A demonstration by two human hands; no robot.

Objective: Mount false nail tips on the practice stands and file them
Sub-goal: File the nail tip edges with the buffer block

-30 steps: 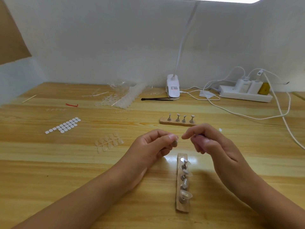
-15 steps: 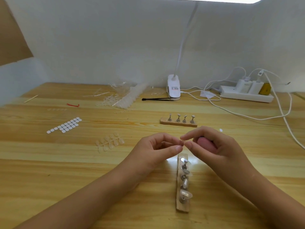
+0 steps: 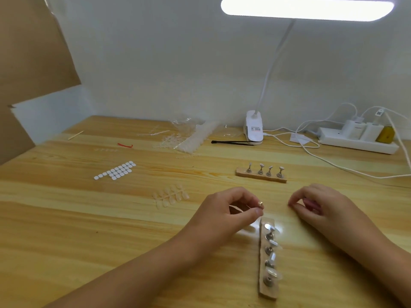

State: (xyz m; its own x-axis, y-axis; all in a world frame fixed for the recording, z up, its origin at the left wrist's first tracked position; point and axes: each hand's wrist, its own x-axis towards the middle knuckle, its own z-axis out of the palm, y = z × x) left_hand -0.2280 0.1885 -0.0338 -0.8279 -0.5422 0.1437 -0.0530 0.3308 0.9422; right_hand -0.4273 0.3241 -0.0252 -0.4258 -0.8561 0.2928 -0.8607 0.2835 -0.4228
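Observation:
My left hand pinches a small metal nail stand between thumb and forefinger, just above the far end of the near wooden base. A pale clear sliver shows inside its curled fingers. That base carries several metal stands topped with clear nail tips. My right hand hovers to the right with curled fingers, thumb and forefinger tips close together, nothing visible between them. A second wooden base with several bare stands lies farther back. A strip of clear nail tips lies to the left.
A sheet of white adhesive dots lies at the left. A clear bag of nail tips, a black tool, the lamp clamp, white cables and a power strip line the back. A red scrap and a wooden stick lie far left.
My hands were meeting fingertip to fingertip over the near base. Now my right hand has drawn away to the right, while the left stays put holding the stand. The camera has tilted up.

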